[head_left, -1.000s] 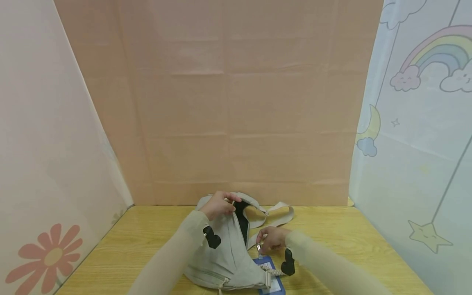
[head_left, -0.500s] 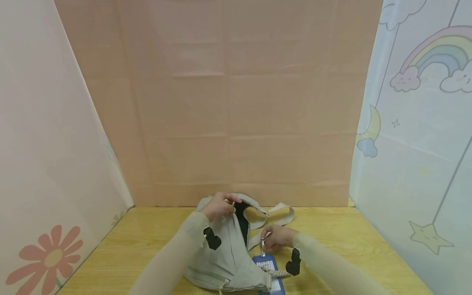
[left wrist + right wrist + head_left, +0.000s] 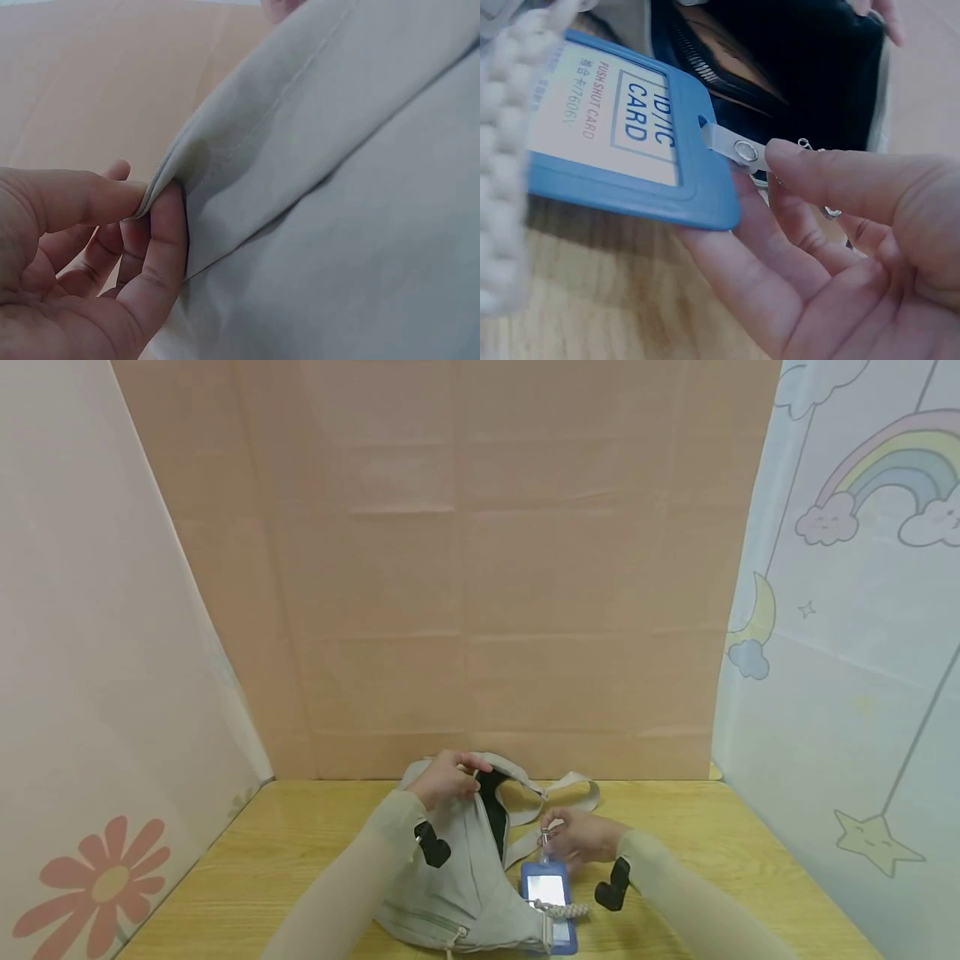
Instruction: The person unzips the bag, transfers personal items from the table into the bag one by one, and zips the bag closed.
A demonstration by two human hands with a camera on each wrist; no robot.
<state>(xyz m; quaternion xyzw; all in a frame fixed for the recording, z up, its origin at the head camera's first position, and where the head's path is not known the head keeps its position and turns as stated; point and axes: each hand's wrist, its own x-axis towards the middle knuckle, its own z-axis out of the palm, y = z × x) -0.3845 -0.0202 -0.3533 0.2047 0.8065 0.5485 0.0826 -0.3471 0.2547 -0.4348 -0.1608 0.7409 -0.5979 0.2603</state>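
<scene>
A light grey fabric bag [image 3: 442, 877] lies on the table with its dark-lined opening [image 3: 491, 802] gaping on the right. My left hand [image 3: 444, 781] pinches the edge of that opening between thumb and fingers; in the left wrist view the pinched fabric edge [image 3: 161, 169] shows close up. Beside the bag, my right hand [image 3: 583, 837] holds a blue ID card holder [image 3: 697, 199] by its clear snap strap [image 3: 731, 146] and metal clip. The holder's fingers-side end is raised off the wood. A braided cord [image 3: 510, 150] hangs across the holder's far part.
The bag's strap [image 3: 581, 802] loops on the table behind the right hand. Inside the opening, a dark zip [image 3: 694, 56] and something brown show in the right wrist view. A brown sheet [image 3: 465, 610] stands behind the wooden table [image 3: 712, 860], with patterned sheets at both sides.
My right hand has moved a little to the right, drawing the card holder's clip end with it and exposing more of the holder. My left hand stays on the bag's edge.
</scene>
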